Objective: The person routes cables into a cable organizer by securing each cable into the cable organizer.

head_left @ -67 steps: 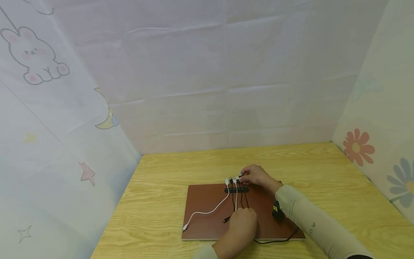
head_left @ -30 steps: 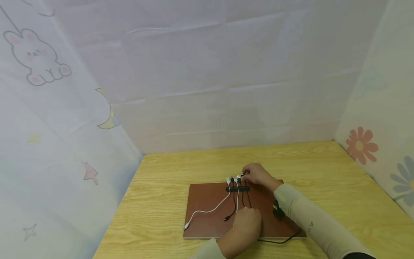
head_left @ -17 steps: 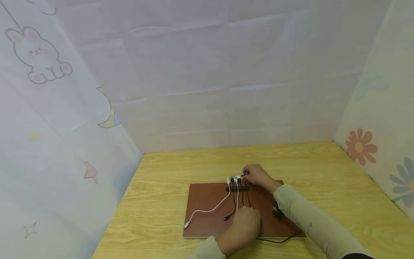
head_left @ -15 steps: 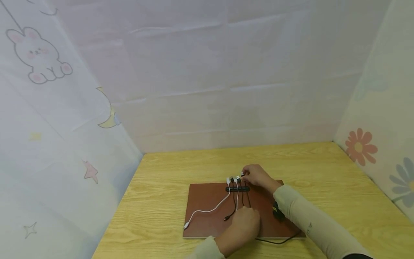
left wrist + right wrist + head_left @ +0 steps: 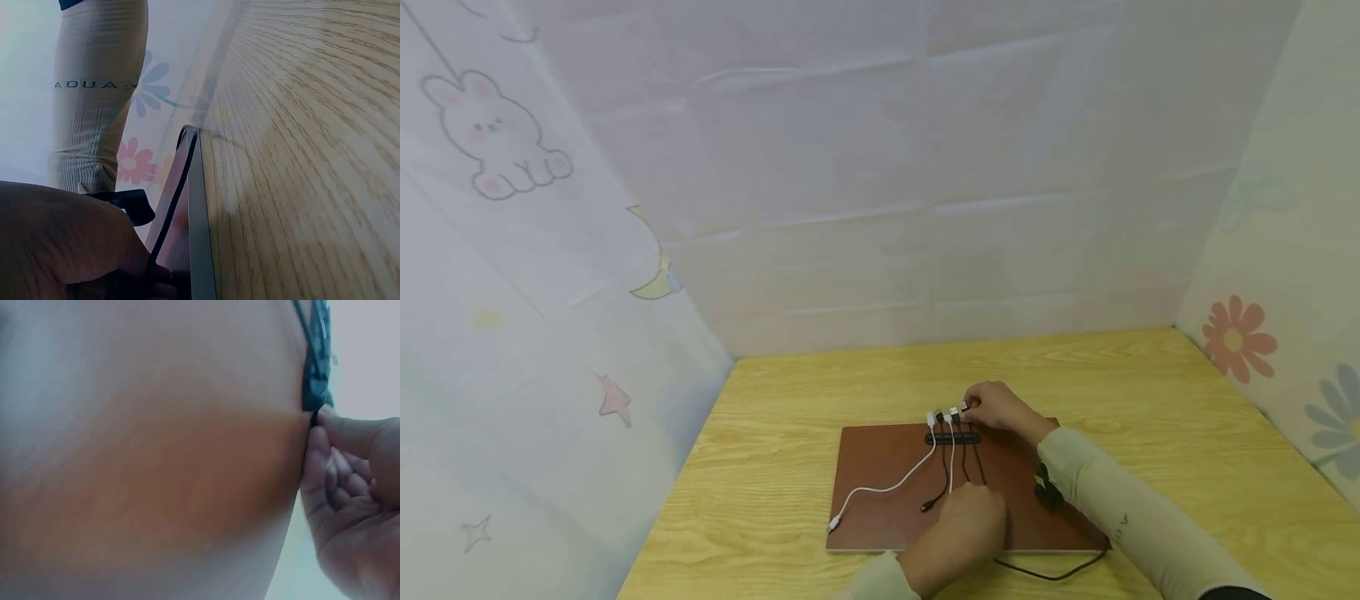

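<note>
A black cable clip strip (image 5: 952, 438) lies along the far edge of a brown board (image 5: 880, 458). Several black and white USB cables run through it, plugs pointing away. At the strip's right end, my right hand (image 5: 1002, 408) pinches a black USB cable between thumb and forefinger, just behind its plug (image 5: 965, 406). The right wrist view shows that hand (image 5: 356, 500) beside the strip (image 5: 317, 356). Over the board's front half, my left hand (image 5: 966, 521) holds the black cable (image 5: 169, 219), which comes out from its fingers; the fingertips are mostly hidden.
A white cable (image 5: 887, 487) curves to the board's front left corner. One black cable end (image 5: 927, 506) lies left of my left hand. A loop of black cable (image 5: 1052, 577) hangs past the front edge onto the wooden table (image 5: 760, 467). Printed cloth walls surround the table.
The loose black cable loop at the front right has swung out further over the table. Both hands stay nearly in place, with the head view shifting slightly.
</note>
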Action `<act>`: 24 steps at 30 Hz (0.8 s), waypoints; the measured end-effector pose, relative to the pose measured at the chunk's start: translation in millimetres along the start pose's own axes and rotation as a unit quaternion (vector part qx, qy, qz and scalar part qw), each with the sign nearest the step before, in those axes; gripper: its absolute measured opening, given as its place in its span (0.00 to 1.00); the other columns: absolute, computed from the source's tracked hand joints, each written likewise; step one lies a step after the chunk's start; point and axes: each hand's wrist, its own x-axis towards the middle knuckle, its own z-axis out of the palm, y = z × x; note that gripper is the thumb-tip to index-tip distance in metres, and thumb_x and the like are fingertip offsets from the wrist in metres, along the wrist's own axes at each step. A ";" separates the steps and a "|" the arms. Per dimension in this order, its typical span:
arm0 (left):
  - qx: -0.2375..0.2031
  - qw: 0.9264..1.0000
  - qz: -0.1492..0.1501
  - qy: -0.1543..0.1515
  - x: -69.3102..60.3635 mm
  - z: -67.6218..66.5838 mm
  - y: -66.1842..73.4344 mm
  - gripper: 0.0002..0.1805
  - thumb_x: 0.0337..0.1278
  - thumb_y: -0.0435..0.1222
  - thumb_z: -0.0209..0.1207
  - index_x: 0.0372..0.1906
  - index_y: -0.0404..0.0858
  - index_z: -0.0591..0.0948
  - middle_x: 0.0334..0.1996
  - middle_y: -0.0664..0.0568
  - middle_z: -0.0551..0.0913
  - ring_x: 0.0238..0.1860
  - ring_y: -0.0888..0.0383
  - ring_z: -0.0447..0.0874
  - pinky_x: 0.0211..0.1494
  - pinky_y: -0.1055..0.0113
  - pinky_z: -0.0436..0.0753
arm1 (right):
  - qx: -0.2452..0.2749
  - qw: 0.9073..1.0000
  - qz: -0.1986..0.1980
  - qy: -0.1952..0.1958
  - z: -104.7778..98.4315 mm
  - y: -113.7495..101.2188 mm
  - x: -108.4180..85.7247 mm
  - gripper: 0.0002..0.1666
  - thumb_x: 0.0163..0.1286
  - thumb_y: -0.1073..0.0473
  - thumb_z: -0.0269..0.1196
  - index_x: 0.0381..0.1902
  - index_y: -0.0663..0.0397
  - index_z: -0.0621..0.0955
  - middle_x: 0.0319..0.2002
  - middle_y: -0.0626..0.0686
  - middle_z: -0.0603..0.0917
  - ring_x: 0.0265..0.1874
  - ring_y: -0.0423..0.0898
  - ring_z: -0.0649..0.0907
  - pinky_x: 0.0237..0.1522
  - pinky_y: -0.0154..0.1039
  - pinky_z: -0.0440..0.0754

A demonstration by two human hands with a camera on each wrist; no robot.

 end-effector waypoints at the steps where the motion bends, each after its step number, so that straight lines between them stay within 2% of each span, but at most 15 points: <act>1: -0.001 1.000 -0.001 -0.003 0.5 0.3 0.0 0.08 0.59 0.48 0.67 0.33 0.50 0.86 0.31 0.59 0.85 0.32 0.62 0.82 0.31 0.68 0.81 | 0.000 1.000 0.008 -0.003 0.0 -0.5 0.5 0.05 0.68 0.60 0.68 0.35 0.55 0.83 0.27 0.49 0.80 0.25 0.44 0.74 0.30 0.39 0.72; 8: -0.027 0.999 -0.008 -0.042 0.4 1.7 -0.3 0.12 0.58 0.54 0.67 0.39 0.52 0.86 0.34 0.60 0.86 0.36 0.62 0.83 0.36 0.66 0.83 | 0.010 0.999 0.039 -0.021 2.8 -0.7 -2.4 0.08 0.69 0.59 0.67 0.31 0.55 0.82 0.26 0.49 0.79 0.24 0.44 0.73 0.29 0.39 0.70; 11: -0.022 0.999 -0.017 -0.044 -1.5 2.2 0.1 0.12 0.59 0.55 0.66 0.39 0.53 0.86 0.33 0.59 0.85 0.35 0.62 0.83 0.34 0.64 0.83 | 0.016 0.999 0.041 -0.028 3.2 -1.0 -3.8 0.09 0.70 0.59 0.66 0.30 0.55 0.81 0.25 0.48 0.78 0.24 0.44 0.72 0.28 0.39 0.69; 18: -0.013 0.998 -0.042 -0.042 -1.2 -0.7 1.1 0.10 0.61 0.54 0.63 0.38 0.55 0.87 0.34 0.60 0.86 0.35 0.61 0.83 0.36 0.62 0.83 | 0.018 0.998 0.049 -0.037 -0.2 -3.0 -3.5 0.19 0.72 0.57 0.64 0.20 0.51 0.74 0.17 0.46 0.67 0.19 0.43 0.66 0.26 0.38 0.65; 21: -0.021 0.998 -0.039 -0.049 -0.7 -2.4 -1.3 0.10 0.61 0.54 0.62 0.38 0.56 0.88 0.34 0.61 0.86 0.35 0.61 0.83 0.37 0.62 0.83 | 0.014 0.997 0.056 -0.041 -3.0 -3.9 -4.7 0.14 0.72 0.56 0.63 0.26 0.54 0.80 0.21 0.47 0.75 0.22 0.44 0.71 0.28 0.39 0.68; 24: -0.025 0.998 -0.036 -0.049 -1.3 -3.0 -5.1 0.10 0.61 0.54 0.62 0.40 0.57 0.87 0.35 0.60 0.86 0.36 0.60 0.83 0.38 0.61 0.83 | 0.008 0.997 0.064 -0.044 -6.4 -3.8 -6.6 0.13 0.73 0.54 0.63 0.40 0.59 0.86 0.34 0.52 0.84 0.30 0.46 0.78 0.33 0.43 0.77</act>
